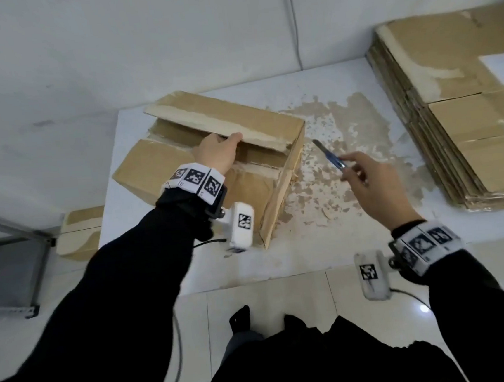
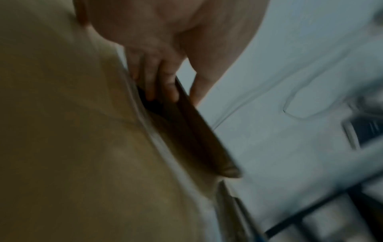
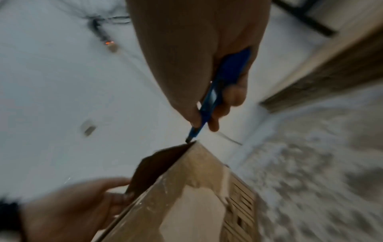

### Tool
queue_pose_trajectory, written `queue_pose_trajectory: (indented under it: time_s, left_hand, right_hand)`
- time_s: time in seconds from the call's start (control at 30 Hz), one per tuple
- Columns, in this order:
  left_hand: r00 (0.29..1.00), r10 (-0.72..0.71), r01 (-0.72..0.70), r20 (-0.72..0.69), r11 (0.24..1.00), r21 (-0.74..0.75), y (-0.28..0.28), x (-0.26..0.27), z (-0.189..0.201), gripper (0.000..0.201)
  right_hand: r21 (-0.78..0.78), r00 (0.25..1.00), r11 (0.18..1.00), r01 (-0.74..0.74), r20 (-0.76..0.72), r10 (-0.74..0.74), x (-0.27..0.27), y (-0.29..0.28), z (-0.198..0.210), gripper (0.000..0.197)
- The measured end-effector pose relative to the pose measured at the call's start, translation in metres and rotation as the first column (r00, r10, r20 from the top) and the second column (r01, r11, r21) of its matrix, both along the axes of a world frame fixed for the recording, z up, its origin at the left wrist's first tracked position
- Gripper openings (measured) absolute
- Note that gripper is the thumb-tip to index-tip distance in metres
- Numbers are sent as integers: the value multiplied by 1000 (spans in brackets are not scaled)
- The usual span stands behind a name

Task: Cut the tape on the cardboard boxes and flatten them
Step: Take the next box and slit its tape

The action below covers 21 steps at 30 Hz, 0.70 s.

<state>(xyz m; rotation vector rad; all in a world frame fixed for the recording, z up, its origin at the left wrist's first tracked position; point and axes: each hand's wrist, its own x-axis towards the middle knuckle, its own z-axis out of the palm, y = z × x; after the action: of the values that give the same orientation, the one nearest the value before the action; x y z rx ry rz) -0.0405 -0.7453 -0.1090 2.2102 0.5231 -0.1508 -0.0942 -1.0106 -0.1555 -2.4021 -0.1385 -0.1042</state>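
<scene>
Cardboard box (image 1: pixel 210 151) on table (image 1: pixel 325 245): left hand (image 1: pixel 218 154) grips far flap (image 1: pixel 217 123); right hand (image 1: pixel 378 186) grasps blue cutter (image 1: pixel 330 156), right of box.

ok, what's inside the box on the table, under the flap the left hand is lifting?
Only dark cardboard inner wall shows in the gap of the box. The left hand grips the raised flap; the near flap covers the rest, so contents can't be told.

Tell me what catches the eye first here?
The brown box on the white table, its top flap being lifted by the left hand. To its right, the right hand holds a blue knife clear of it. A stack of flattened boxes lies far right.
</scene>
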Motion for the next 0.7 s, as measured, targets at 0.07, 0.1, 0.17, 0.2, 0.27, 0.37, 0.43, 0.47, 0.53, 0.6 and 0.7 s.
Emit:
queue_pose_trajectory:
  time_s: [0.07, 0.1, 0.17, 0.2, 0.27, 0.37, 0.43, 0.47, 0.53, 0.6, 0.7]
  left_hand:
    - [979, -183, 201, -84, 928, 314, 7, -1, 8, 53]
    - [958, -247, 287, -146, 839, 463, 11, -1, 12, 61]
    - [919, -351, 384, -178, 696, 607, 20, -1, 26, 70]
    - [893, -419, 419, -163, 643, 642, 25, 1, 35, 69]
    - [828, -542, 490, -145, 573, 657, 40, -1, 56, 61]
    - [752, -649, 591, -115, 589, 551, 62, -24, 88, 36]
    - [758, -648, 601, -71, 652, 462, 76, -51, 99, 15]
    - [763, -642, 611, -69, 682, 402, 83, -65, 99, 12]
    - [757, -627, 651, -182, 707, 276, 97, -87, 90, 18]
    - [695, -624, 713, -358, 662, 232, 105, -98, 67, 32]
    - [647, -623, 763, -441, 514, 393, 108, -100, 27, 64]
  right_hand:
    - [72, 983, 992, 108, -154, -96, -6, -15, -31, 24]
    - [47, 963, 986, 160, -226, -146, -7, -21, -52, 23]
    - [-9, 926, 977, 212, -318, -204, -3, -27, -89, 24]
    - [-26, 917, 977, 213, -340, -209, -1, -28, -101, 26]
    - [-88, 919, 984, 156, -351, -178, 2, -24, -111, 29]
    - [-77, 978, 992, 95, -177, -107, 3, -2, -91, 28]
    - [99, 997, 995, 30, 71, -37, 0, 23, -59, 23]
    - [168, 984, 983, -69, 176, 39, -3, 38, -41, 24]
    - [149, 925, 931, -332, 242, 291, -7, 69, -16, 33]
    - [-43, 843, 860, -508, 180, 507, -7, 96, -11, 45]
    - [-358, 836, 793, -493, 59, 546, -4, 117, -12, 64]
